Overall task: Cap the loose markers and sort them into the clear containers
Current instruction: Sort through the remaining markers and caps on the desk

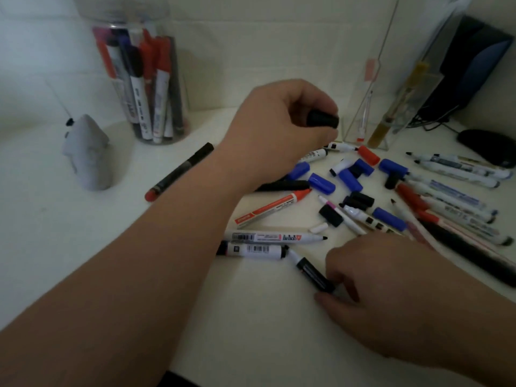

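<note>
Cap (322, 119), black, sits pinched in left hand (279, 121); right hand (385, 289) grips black marker (312, 272) nearer.

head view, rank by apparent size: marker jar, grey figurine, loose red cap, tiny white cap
1. marker jar
2. grey figurine
3. loose red cap
4. tiny white cap
Gaps are clear; no ties.

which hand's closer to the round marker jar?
Left. The left hand, gripping a black cap, sits right of the jar; the right hand is farther, near the front, pinching a black marker.
</note>
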### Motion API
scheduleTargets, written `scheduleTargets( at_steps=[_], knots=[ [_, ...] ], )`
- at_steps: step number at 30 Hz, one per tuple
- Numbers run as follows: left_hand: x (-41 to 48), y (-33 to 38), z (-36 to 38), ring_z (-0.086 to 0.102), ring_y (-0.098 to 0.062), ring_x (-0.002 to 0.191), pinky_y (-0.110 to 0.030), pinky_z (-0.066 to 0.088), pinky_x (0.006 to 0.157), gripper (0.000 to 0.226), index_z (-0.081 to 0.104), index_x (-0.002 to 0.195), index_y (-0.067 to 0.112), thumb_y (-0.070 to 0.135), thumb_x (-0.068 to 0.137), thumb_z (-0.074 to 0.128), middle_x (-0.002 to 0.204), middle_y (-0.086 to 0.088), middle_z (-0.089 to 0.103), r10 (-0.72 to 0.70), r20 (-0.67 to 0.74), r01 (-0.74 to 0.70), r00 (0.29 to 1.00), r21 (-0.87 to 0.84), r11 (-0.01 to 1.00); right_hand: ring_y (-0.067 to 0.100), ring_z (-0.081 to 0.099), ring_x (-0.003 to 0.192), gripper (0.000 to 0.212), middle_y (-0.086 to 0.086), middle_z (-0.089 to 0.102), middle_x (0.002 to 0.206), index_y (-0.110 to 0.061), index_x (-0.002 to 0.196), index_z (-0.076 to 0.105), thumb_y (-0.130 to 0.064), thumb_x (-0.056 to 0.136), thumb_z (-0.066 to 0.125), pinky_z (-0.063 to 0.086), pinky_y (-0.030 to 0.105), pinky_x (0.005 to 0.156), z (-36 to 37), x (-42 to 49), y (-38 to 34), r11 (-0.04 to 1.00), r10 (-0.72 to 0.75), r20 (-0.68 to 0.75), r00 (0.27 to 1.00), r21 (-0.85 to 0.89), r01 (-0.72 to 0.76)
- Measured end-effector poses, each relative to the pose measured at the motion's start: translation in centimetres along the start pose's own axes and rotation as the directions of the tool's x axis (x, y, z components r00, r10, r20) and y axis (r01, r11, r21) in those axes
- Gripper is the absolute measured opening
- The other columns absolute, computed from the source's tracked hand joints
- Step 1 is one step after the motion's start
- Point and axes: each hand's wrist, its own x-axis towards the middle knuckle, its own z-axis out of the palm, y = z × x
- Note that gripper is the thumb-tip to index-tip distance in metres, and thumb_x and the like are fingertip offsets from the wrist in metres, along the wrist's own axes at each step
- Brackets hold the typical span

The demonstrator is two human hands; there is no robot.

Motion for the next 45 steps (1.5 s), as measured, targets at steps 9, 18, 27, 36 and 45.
scheduleTargets(
  at_steps=[9, 18, 27, 36, 45],
  knots=[
    [0.0, 0.2, 2.1, 0.031, -0.012, 0.055, -0.025, 0.038, 0.054, 0.034, 0.060, 0.085, 0.002, 0.033, 0.085, 0.074, 0.062, 0.000, 0.035, -0.249, 0.169, 0.295, 0.954, -0.678, 0.673, 0.012, 0.059, 0.046, 0.011, -0.007, 0.068, 0.060, -0.031, 0.079, 0.066, -0.035, 0.075, 0.076, 0.055, 0.028, 0.048, -2.0, -1.9, 5.6, 0.768, 0.267, -0.507, 0.819, 0.625, 0.137],
    [-1.0, 1.1, 3.4, 0.033, -0.011, 0.059, -0.022, 0.038, 0.052, 0.018, 0.065, 0.091, 0.003, 0.013, 0.093, 0.051, 0.070, -0.003, 0.038, -0.167, 0.418, 0.449, 0.893, -0.807, 0.383, 0.022, 0.059, 0.048, 0.027, 0.000, 0.067, 0.058, -0.035, 0.080, 0.074, -0.054, 0.067, 0.060, 0.049, 0.037, 0.048, -2.1, -1.8, 6.5, 0.617, 0.275, -0.615, 0.739, 0.703, 0.355],
    [-1.4, 1.0, 4.0, 0.032, -0.012, 0.057, -0.022, 0.038, 0.051, 0.014, 0.071, 0.085, 0.001, 0.009, 0.084, 0.059, 0.066, -0.006, 0.036, -0.156, 0.351, 0.375, 0.923, -0.736, 0.563, 0.019, 0.057, 0.052, 0.030, -0.003, 0.065, 0.062, -0.037, 0.081, 0.071, -0.059, 0.067, 0.057, 0.045, 0.024, 0.044, -1.7, -1.8, 7.1, 0.676, 0.189, -0.584, 0.789, 0.661, 0.327],
    [-1.9, 0.1, 4.9, 0.049, -0.012, 0.054, -0.025, 0.047, 0.056, 0.020, 0.078, 0.087, 0.008, 0.024, 0.078, 0.071, 0.065, -0.006, 0.056, -0.117, 0.324, 0.313, 0.939, -0.658, 0.685, 0.002, 0.053, 0.058, 0.014, -0.025, 0.060, 0.069, -0.033, 0.102, 0.073, -0.036, 0.091, 0.065, 0.035, 0.008, 0.052, -0.9, -1.5, 7.2, 0.923, 0.137, -0.781, 0.609, 0.324, 0.209],
    [-1.8, 0.0, 4.7, 0.052, -0.019, 0.056, -0.034, 0.048, 0.060, 0.018, 0.076, 0.089, 0.011, 0.025, 0.082, 0.069, 0.062, -0.004, 0.058, -0.024, 0.357, 0.266, 0.934, -0.647, 0.715, 0.001, 0.055, 0.057, 0.014, -0.024, 0.057, 0.057, -0.038, 0.099, 0.075, -0.038, 0.095, 0.062, 0.041, 0.005, 0.051, -0.5, -1.2, 6.1, 0.858, 0.219, -0.771, 0.598, 0.444, 0.257]
  ],
)
